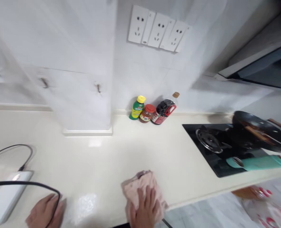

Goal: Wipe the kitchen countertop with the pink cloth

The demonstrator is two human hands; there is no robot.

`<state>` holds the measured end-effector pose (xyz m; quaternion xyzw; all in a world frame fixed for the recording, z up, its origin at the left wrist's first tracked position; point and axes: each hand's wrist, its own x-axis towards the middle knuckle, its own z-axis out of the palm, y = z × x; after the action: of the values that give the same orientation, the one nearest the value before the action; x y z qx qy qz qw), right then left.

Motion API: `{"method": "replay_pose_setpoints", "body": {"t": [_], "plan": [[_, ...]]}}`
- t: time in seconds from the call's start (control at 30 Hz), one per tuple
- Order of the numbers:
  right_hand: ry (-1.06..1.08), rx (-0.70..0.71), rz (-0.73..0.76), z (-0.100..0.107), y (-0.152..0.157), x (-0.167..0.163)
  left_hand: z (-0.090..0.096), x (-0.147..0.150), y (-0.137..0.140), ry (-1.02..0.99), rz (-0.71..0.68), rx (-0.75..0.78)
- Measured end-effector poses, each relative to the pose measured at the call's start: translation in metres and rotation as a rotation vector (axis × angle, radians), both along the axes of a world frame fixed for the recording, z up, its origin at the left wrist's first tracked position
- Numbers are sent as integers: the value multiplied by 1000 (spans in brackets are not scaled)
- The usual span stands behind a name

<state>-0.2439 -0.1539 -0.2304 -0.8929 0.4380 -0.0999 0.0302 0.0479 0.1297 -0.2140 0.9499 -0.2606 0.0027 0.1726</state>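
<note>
My right hand (pixel 145 209) lies flat on a crumpled pink cloth (pixel 140 186), pressing it onto the cream countertop (pixel 131 152) near the front edge. My left hand (pixel 45 212) rests on the counter at the lower left, fingers loosely bent, with a black cable (pixel 35 185) running over it. Whether the left hand grips the cable cannot be made out. A white power bank (pixel 4 198) lies just left of that hand. A wet glossy patch (pixel 85 204) shines between the two hands.
A yellow-capped green bottle (pixel 137 107), a red-lidded jar (pixel 147 113) and a dark sauce bottle (pixel 163 111) stand against the wall. At the right, a black gas hob (pixel 209 139) carries a dark wok (pixel 257 126), with a teal handle (pixel 257 162) lying across its front. Wall sockets (pixel 158 28) are above.
</note>
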Motion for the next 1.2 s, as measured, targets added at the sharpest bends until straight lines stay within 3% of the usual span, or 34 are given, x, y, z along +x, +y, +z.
{"method": "replay_pose_setpoints", "body": {"t": [0.13,0.23,0.3,0.4,0.5,0.6,0.7,0.9,1.03,1.13,1.2], "plan": [[-43,204,504,1,49,62,12,-11,-11,-144,7,-160],[1,261,755,16,33,103,14,-20,-12,-244,13,-305],[43,209,742,24,4,128,13,-29,-7,-239,42,-372],[95,110,404,28,-36,166,10,-43,12,-171,140,-440],[93,68,163,28,-47,210,4,-45,48,-166,338,-416],[75,53,222,30,-22,257,6,-29,91,-149,537,-255],[59,50,350,34,19,303,17,-8,113,-75,671,-94],[34,98,689,38,82,376,40,15,95,104,800,64],[28,136,818,42,102,384,48,19,84,166,816,96],[17,139,943,40,115,347,57,27,79,212,826,95],[-35,106,1036,26,121,307,62,33,76,221,820,95]]}}
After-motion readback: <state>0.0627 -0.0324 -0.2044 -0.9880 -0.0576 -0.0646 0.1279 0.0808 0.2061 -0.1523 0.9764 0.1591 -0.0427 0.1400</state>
